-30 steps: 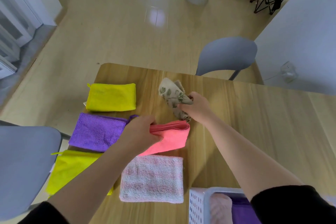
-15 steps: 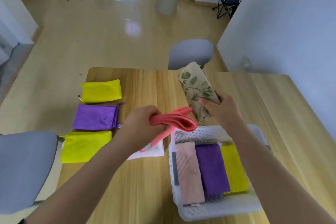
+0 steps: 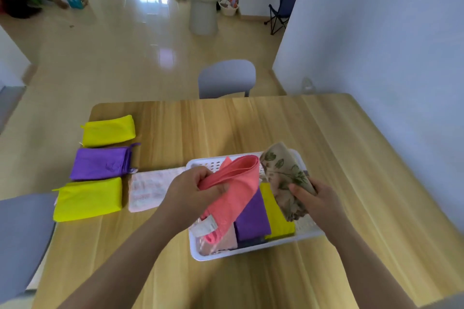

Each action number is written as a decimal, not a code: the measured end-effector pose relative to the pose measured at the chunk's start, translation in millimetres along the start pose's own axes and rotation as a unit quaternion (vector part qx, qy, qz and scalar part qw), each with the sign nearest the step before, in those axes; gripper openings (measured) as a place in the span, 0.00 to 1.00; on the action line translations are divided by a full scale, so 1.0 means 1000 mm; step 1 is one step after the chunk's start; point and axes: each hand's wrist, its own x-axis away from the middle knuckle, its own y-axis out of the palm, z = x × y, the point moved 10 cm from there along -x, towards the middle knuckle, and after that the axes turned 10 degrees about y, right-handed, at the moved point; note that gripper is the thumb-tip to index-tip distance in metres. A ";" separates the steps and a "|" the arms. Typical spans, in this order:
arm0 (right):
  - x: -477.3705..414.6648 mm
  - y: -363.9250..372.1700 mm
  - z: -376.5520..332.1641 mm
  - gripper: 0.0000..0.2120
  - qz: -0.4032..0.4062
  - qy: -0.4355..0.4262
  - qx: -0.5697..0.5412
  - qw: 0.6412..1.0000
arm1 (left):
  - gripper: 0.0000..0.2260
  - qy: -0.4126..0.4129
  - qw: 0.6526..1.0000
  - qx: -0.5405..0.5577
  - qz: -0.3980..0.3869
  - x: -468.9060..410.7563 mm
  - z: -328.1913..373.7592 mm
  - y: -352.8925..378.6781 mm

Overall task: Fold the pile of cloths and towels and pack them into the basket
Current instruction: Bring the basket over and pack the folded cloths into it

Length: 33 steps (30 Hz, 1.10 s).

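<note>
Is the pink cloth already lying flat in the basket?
No, the left hand grips the pink cloth, which hangs over the basket.

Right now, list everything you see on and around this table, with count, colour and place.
table: one, light wood, centre
basket: one, white, on table near person
far yellow cloth: one, yellow, folded, table's left
near yellow cloth: one, yellow, folded, table's left
purple cloth: one, purple, folded, between the yellow ones
striped towel: one, pink-white, left of basket
packed cloths: three, pale pink, purple, yellow, in basket
coral cloth: one, coral, over basket, in left hand
leaf-print cloth: one, beige, over basket, in right hand
grey chairs: two, grey, beyond and left of table
hands: two, each gripping one cloth
</note>
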 end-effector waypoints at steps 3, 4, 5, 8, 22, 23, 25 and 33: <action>-0.017 0.000 0.026 0.05 -0.031 0.037 0.035 0.998 | 0.10 -0.036 0.999 -0.024 0.032 0.003 -0.001 0.017; -0.024 -0.001 0.036 0.06 -0.038 0.054 0.045 0.997 | 0.10 -0.048 0.998 -0.023 0.039 0.004 0.000 0.026; -0.029 0.003 0.042 0.07 -0.044 0.067 0.055 0.995 | 0.11 -0.060 0.997 -0.018 0.046 0.006 -0.003 0.029; -0.044 0.013 0.065 0.07 -0.071 0.099 0.094 0.988 | 0.11 -0.108 0.991 0.001 0.074 0.012 -0.012 0.044; -0.069 0.061 0.108 0.13 -0.125 0.213 0.239 0.939 | 0.08 -0.185 0.969 0.091 0.134 0.016 -0.047 0.052; -0.070 0.063 0.107 0.14 -0.124 0.211 0.261 0.934 | 0.08 -0.187 0.968 0.093 0.136 0.016 -0.050 0.051; -0.072 0.063 0.107 0.16 -0.110 0.204 0.269 0.935 | 0.09 -0.190 0.968 0.094 0.137 0.016 -0.052 0.049; -0.068 0.056 0.092 0.16 -0.048 0.171 0.282 0.943 | 0.09 -0.186 0.967 0.112 0.131 0.010 -0.056 0.043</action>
